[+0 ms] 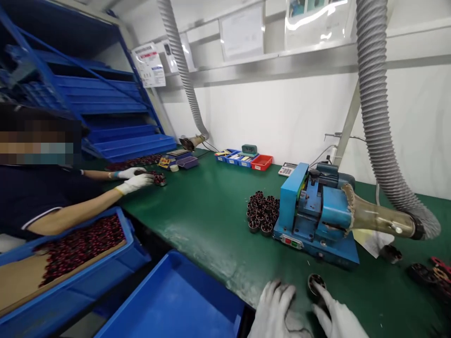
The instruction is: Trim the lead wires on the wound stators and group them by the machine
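Both gloved hands rest at the near edge of the green bench (pixel 211 220): the left hand (pixel 276 307) lies flat with fingers spread, holding nothing, while the right hand (pixel 333 314) pinches one small round coil (pixel 314 283). About a dozen coils (pixel 262 212) cluster beside the single blue machine (pixel 315 213)

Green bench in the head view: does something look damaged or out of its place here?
Yes. The green bench has a pale, worn patch along its front edge, left of the person's left hand. One small round part stands alone by the right hand, apart from the neat cluster of parts beside the blue machine.
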### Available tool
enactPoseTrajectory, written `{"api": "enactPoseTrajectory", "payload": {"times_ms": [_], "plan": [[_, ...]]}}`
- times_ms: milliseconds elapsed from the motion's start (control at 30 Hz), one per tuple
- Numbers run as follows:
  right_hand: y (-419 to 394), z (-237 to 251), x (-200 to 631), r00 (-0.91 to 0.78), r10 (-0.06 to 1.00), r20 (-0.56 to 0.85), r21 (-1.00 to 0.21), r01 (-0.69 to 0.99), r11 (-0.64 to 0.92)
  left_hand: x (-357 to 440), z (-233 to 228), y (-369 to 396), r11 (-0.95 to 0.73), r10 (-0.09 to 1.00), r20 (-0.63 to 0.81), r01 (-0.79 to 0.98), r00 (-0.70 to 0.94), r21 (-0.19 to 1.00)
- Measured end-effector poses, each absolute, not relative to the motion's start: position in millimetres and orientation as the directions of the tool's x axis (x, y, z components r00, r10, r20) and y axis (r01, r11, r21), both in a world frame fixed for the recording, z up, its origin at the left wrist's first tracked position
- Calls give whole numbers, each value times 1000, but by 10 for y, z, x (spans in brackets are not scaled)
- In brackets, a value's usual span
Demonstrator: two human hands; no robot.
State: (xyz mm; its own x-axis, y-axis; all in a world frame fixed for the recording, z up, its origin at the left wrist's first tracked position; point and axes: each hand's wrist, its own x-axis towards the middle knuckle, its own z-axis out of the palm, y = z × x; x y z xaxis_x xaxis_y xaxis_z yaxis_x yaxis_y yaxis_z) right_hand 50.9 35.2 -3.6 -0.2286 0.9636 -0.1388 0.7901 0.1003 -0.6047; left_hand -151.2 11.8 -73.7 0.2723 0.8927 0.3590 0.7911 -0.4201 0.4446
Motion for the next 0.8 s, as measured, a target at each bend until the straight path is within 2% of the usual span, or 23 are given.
{"api": "enactPoseTrajectory", "payload": {"times_ms": [67,100,200,267,367,500,633,700,800], "plan": [[314,69,423,-235,953,-190,-846,532,-37,-1406,-695,95,-299,934,330,807,138,510],[331,107,414,-219,950,-221,-915,385,-123,-1332,-661,107,-234,948,312,809,65,540],[489,109,461,-171,926,-337,-941,58,-332,-1095,-547,223,-118,962,268,795,-59,595],[626,45,506,-220,888,-404,-910,-5,-415,-994,-492,327,-94,967,243,775,-78,625],[790,-31,563,-334,793,-508,-853,71,-517,-998,-451,424,-221,970,223,727,95,650],[906,5,636,-503,583,-639,-758,280,-589,-1148,-418,409,-387,920,230,649,316,655],[983,49,694,-613,403,-680,-716,436,-545,-1183,-374,370,-431,897,235,628,374,648],[1016,28,707,-634,376,-676,-724,477,-499,-1156,-364,372,-420,903,233,630,361,653],[1044,-9,711,-638,399,-658,-751,519,-409,-1121,-365,381,-408,909,231,629,346,662]]}}
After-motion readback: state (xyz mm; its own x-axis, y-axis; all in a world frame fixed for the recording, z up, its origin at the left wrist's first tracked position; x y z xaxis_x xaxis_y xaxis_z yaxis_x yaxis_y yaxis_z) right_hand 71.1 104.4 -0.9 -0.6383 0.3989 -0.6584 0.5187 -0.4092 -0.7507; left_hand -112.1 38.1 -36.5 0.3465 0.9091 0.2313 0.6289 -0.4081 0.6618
